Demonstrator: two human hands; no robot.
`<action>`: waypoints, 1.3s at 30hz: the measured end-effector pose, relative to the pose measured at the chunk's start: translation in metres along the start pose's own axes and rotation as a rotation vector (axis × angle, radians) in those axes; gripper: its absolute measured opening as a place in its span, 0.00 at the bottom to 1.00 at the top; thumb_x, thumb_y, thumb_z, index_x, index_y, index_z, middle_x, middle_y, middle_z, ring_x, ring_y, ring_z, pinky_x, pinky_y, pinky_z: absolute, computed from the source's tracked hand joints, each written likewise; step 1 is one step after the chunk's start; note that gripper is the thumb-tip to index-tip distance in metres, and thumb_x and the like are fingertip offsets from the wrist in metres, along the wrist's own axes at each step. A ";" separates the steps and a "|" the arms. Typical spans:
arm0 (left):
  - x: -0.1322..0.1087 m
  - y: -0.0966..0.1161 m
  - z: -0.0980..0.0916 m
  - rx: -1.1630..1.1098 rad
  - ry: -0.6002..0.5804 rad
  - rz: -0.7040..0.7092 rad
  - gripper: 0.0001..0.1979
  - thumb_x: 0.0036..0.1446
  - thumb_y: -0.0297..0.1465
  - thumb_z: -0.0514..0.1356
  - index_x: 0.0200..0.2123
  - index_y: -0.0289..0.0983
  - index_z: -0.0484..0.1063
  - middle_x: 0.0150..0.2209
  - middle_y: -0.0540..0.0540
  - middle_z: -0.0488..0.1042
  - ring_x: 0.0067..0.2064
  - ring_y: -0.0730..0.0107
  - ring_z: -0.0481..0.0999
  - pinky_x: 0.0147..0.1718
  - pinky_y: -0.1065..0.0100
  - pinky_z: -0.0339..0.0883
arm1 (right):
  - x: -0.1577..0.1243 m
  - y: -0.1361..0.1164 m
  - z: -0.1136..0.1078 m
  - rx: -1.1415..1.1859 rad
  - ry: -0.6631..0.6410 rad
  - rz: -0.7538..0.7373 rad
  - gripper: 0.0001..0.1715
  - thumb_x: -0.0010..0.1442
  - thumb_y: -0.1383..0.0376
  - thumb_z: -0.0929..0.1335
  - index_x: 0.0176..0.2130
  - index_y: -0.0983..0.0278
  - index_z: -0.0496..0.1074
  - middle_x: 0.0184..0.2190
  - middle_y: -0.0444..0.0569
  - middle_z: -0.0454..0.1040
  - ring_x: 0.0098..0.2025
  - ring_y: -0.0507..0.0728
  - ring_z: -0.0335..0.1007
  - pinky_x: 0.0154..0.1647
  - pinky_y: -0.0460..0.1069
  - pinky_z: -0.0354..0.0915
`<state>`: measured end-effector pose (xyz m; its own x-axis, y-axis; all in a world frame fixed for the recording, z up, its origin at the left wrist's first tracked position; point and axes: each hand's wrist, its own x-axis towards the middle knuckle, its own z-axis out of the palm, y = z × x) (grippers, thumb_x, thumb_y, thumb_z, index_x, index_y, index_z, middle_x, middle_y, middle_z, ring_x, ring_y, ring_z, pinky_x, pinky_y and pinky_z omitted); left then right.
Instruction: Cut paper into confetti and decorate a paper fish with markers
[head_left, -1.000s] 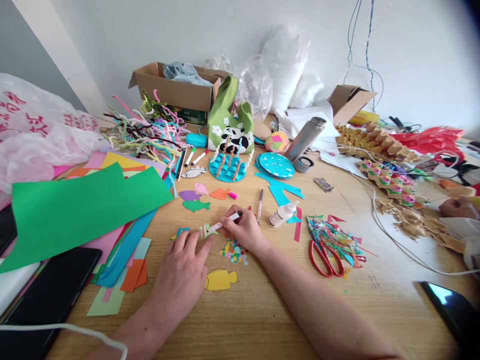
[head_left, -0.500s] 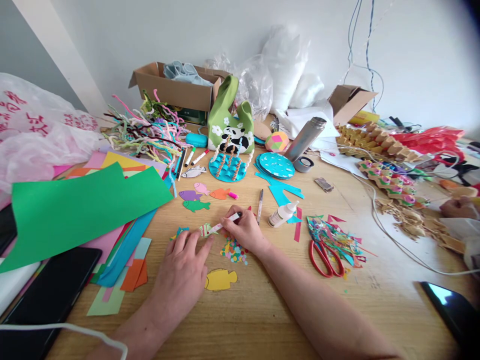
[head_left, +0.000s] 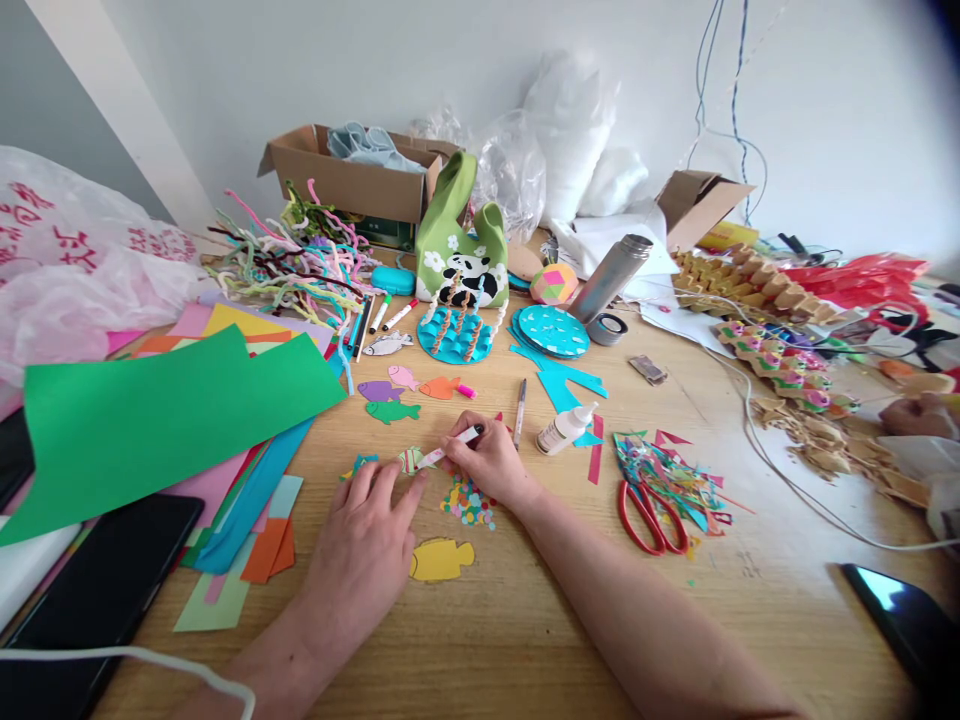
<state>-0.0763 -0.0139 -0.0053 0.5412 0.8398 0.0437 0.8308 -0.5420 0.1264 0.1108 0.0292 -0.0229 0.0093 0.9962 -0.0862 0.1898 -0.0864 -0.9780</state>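
Observation:
My right hand is closed round a white marker with a black end, its tip on a small pale green fish with red stripes. Beside it my left hand lies with fingers spread, fingertips at the fish's near edge. Colourful paper dots lie under and beside my right hand. Nearer to me is a yellow paper fish. Beyond my hands lie purple, green, pink and orange fish, with a pink cap next to the orange one.
A glue bottle and a pen stand and lie right of my hands. Red-handled scissors rest by paper scraps. Green paper covers coloured sheets at left. Another person's hand shows at far right.

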 end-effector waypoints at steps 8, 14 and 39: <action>0.000 0.000 -0.001 0.007 0.035 0.026 0.24 0.54 0.21 0.52 0.54 0.36 0.72 0.55 0.39 0.71 0.56 0.52 0.65 0.54 0.51 0.63 | 0.000 0.001 0.000 -0.013 -0.001 -0.012 0.07 0.51 0.64 0.68 0.26 0.61 0.63 0.17 0.41 0.73 0.16 0.49 0.63 0.18 0.43 0.57; 0.000 0.000 -0.002 -0.003 0.074 0.034 0.23 0.54 0.21 0.53 0.52 0.35 0.72 0.55 0.39 0.72 0.56 0.53 0.66 0.55 0.51 0.62 | 0.000 0.000 0.000 -0.011 0.001 0.000 0.07 0.51 0.64 0.68 0.26 0.61 0.63 0.17 0.41 0.74 0.15 0.49 0.62 0.17 0.43 0.57; -0.001 -0.001 -0.001 -0.035 0.084 0.040 0.23 0.53 0.21 0.53 0.52 0.34 0.72 0.55 0.39 0.72 0.56 0.51 0.66 0.54 0.50 0.64 | 0.000 -0.001 0.000 0.008 0.003 0.014 0.07 0.50 0.64 0.68 0.26 0.61 0.63 0.17 0.41 0.74 0.15 0.49 0.62 0.17 0.43 0.57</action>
<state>-0.0778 -0.0146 -0.0045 0.5600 0.8179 0.1321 0.8027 -0.5751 0.1576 0.1108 0.0293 -0.0220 0.0147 0.9950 -0.0990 0.1817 -0.1000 -0.9783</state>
